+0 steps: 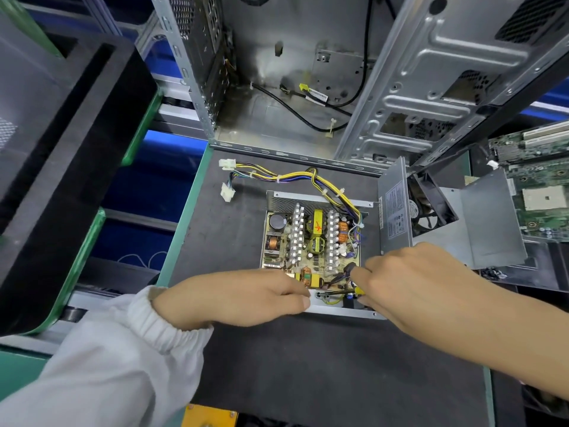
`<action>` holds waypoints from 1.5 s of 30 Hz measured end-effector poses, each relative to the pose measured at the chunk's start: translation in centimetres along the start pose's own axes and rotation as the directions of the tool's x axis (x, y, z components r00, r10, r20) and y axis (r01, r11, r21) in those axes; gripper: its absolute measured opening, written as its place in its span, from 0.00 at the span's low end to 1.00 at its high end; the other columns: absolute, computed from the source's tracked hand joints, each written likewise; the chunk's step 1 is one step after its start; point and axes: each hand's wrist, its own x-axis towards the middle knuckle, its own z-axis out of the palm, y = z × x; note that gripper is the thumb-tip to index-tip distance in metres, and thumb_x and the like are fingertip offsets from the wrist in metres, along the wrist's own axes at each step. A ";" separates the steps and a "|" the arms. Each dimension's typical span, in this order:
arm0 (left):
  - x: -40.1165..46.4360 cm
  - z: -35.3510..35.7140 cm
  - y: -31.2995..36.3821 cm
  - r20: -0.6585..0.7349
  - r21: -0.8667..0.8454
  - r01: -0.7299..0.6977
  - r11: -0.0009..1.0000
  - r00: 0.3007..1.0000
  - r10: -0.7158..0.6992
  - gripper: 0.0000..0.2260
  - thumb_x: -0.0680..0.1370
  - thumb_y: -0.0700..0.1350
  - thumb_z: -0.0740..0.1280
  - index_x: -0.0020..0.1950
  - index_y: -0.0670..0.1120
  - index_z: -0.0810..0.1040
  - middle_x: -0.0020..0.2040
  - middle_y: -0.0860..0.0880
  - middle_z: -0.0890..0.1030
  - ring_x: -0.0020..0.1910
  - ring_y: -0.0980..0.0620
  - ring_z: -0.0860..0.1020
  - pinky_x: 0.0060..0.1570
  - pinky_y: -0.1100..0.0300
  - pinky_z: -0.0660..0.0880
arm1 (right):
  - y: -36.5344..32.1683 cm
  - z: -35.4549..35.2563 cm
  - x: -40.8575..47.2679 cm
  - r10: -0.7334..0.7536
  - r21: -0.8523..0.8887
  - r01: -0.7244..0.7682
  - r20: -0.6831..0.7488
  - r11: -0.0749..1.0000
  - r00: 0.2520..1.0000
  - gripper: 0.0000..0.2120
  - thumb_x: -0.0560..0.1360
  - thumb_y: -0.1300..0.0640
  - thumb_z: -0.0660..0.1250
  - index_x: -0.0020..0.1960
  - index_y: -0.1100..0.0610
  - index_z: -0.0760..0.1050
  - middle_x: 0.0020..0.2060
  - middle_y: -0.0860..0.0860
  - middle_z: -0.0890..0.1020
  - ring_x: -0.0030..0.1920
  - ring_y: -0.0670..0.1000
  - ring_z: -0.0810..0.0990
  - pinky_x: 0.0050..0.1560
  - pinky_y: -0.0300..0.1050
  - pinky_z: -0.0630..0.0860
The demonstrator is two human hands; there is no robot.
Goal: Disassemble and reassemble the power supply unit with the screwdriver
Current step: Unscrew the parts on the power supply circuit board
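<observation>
The opened power supply unit point(311, 238) lies on the dark mat, its circuit board with heatsinks, coils and capacitors exposed. Its cable bundle point(295, 177) runs off to white connectors at the left. My right hand point(409, 278) grips a screwdriver point(338, 292) with a yellow-and-black handle, its dark shaft lying nearly level and pointing left at the unit's near wall. My left hand point(243, 297) holds the near left edge of the metal housing, fingers curled at the rim. The removed grey cover point(395, 208) with its label stands beside the unit on the right, a fan point(426, 208) behind it.
An open computer case point(292, 87) stands behind the mat. A motherboard point(542, 186) lies at the far right. Black foam trays point(61, 167) in green frames fill the left. A small pile of screws point(492, 272) sits right of my right hand.
</observation>
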 end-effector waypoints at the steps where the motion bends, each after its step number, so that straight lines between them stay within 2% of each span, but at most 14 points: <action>1: 0.1 0.0 0.0 0.023 -0.065 0.026 0.998 0.999 -0.025 0.16 0.84 0.52 0.56 0.69 0.51 0.74 0.65 0.59 0.74 0.64 0.63 0.69 0.62 0.73 0.64 | 0.0 0.0 0.0 -0.002 0.001 0.002 0.003 1.000 1.000 0.06 0.79 0.58 0.60 0.54 0.52 0.66 0.45 0.49 0.76 0.45 0.55 0.79 0.26 0.44 0.52; 3: 0.4 0.0 -0.4 0.032 -0.178 0.059 0.982 0.998 -0.055 0.16 0.83 0.54 0.57 0.71 0.57 0.72 0.68 0.64 0.70 0.68 0.66 0.65 0.57 0.79 0.60 | 0.0 0.2 0.1 -0.005 0.000 0.005 0.009 1.000 1.000 0.04 0.79 0.58 0.60 0.52 0.52 0.65 0.44 0.49 0.76 0.45 0.55 0.79 0.26 0.44 0.52; 6: 0.7 0.2 -1.2 0.022 -0.273 0.078 0.959 0.997 -0.075 0.14 0.82 0.56 0.59 0.66 0.62 0.75 0.66 0.67 0.71 0.68 0.66 0.66 0.59 0.76 0.60 | 0.1 0.3 0.2 0.002 0.013 -0.002 0.009 1.000 1.000 0.04 0.79 0.57 0.60 0.51 0.52 0.66 0.44 0.48 0.76 0.45 0.55 0.79 0.26 0.43 0.52; 9: 0.8 0.2 -1.2 0.031 -0.320 0.063 0.945 0.998 -0.056 0.13 0.82 0.54 0.60 0.64 0.61 0.77 0.66 0.66 0.73 0.68 0.65 0.67 0.63 0.74 0.59 | 0.2 0.5 0.2 0.002 0.016 -0.002 -0.002 1.000 1.000 0.04 0.79 0.57 0.60 0.53 0.52 0.66 0.45 0.49 0.77 0.45 0.55 0.79 0.26 0.43 0.52; 13: 0.9 0.1 -1.2 0.034 -0.350 0.049 0.935 0.999 -0.039 0.13 0.82 0.52 0.60 0.64 0.59 0.78 0.67 0.64 0.74 0.69 0.64 0.67 0.74 0.62 0.57 | 0.3 0.6 0.2 0.001 0.024 -0.001 -0.009 1.000 1.000 0.04 0.79 0.56 0.60 0.53 0.52 0.66 0.45 0.49 0.76 0.45 0.55 0.79 0.26 0.43 0.52; 18: 0.9 0.2 -1.4 0.037 -0.363 0.030 0.931 0.999 -0.017 0.13 0.82 0.50 0.60 0.65 0.59 0.77 0.68 0.63 0.74 0.70 0.65 0.66 0.75 0.60 0.56 | 0.6 0.6 0.0 0.005 0.043 -0.004 -0.008 0.999 1.000 0.04 0.79 0.56 0.59 0.53 0.51 0.65 0.45 0.48 0.76 0.46 0.55 0.79 0.26 0.43 0.53; 21: 0.8 0.2 -1.8 0.042 -0.379 0.010 0.925 0.999 0.006 0.13 0.82 0.51 0.60 0.65 0.61 0.77 0.67 0.66 0.74 0.68 0.68 0.67 0.74 0.63 0.57 | 0.8 0.5 -0.4 0.013 0.061 -0.013 -0.002 0.998 1.000 0.02 0.80 0.55 0.58 0.51 0.51 0.64 0.44 0.48 0.75 0.46 0.55 0.79 0.26 0.43 0.54; 23: 0.9 0.2 -1.9 0.054 -0.370 -0.008 0.929 0.998 0.030 0.13 0.82 0.52 0.60 0.64 0.64 0.76 0.66 0.68 0.73 0.68 0.70 0.66 0.71 0.68 0.58 | 1.0 0.5 -0.7 0.015 0.068 -0.014 -0.004 0.998 1.000 0.02 0.80 0.55 0.57 0.51 0.51 0.63 0.44 0.48 0.75 0.46 0.55 0.79 0.26 0.43 0.55; 25: 1.0 0.2 -2.1 0.053 -0.346 -0.043 0.937 0.996 0.065 0.13 0.81 0.56 0.62 0.64 0.66 0.76 0.67 0.68 0.73 0.66 0.71 0.67 0.64 0.77 0.61 | 1.0 0.4 -0.9 0.018 0.065 -0.017 -0.008 0.998 1.000 0.02 0.80 0.55 0.57 0.51 0.50 0.63 0.45 0.48 0.75 0.47 0.55 0.79 0.26 0.43 0.54; 27: 1.0 0.3 -2.0 0.028 -0.319 -0.085 0.944 0.995 0.099 0.16 0.77 0.59 0.63 0.65 0.66 0.75 0.67 0.66 0.74 0.65 0.71 0.69 0.58 0.81 0.63 | 1.0 0.4 -1.1 0.024 0.065 -0.023 -0.006 0.998 1.000 0.03 0.80 0.55 0.56 0.53 0.51 0.63 0.46 0.48 0.75 0.48 0.55 0.79 0.27 0.43 0.54; 31: 1.3 0.1 -1.8 0.056 -0.264 -0.090 0.960 0.993 0.108 0.19 0.77 0.59 0.62 0.69 0.64 0.72 0.71 0.64 0.71 0.66 0.72 0.67 0.59 0.82 0.62 | 1.2 0.5 -1.4 0.033 0.069 -0.033 -0.006 0.997 0.999 0.03 0.80 0.55 0.57 0.51 0.51 0.61 0.46 0.48 0.75 0.47 0.55 0.79 0.27 0.42 0.55; 35: 1.9 0.0 -1.5 0.102 -0.175 -0.074 0.982 0.990 0.093 0.17 0.82 0.55 0.61 0.71 0.62 0.68 0.73 0.62 0.68 0.67 0.71 0.65 0.58 0.83 0.59 | 1.2 0.9 -1.6 0.045 0.063 -0.044 -0.022 0.997 0.999 0.11 0.80 0.55 0.57 0.47 0.50 0.54 0.44 0.47 0.74 0.46 0.55 0.79 0.27 0.42 0.54; 41: 2.4 -0.1 -1.6 0.157 -0.049 -0.070 0.996 0.985 0.077 0.20 0.82 0.56 0.59 0.75 0.59 0.66 0.75 0.61 0.67 0.71 0.67 0.63 0.65 0.75 0.58 | 0.9 1.6 -1.4 0.032 0.058 -0.029 -0.045 0.998 0.998 0.12 0.79 0.56 0.58 0.46 0.50 0.53 0.44 0.48 0.76 0.46 0.55 0.79 0.26 0.42 0.52; 45: 2.6 -0.2 -1.5 0.174 -0.025 -0.074 0.997 0.982 0.077 0.21 0.82 0.57 0.59 0.76 0.60 0.64 0.75 0.61 0.65 0.72 0.66 0.62 0.67 0.71 0.58 | 0.8 1.9 -1.1 0.031 0.041 -0.029 -0.054 0.999 0.998 0.09 0.79 0.57 0.59 0.46 0.52 0.58 0.42 0.49 0.76 0.43 0.55 0.79 0.26 0.42 0.51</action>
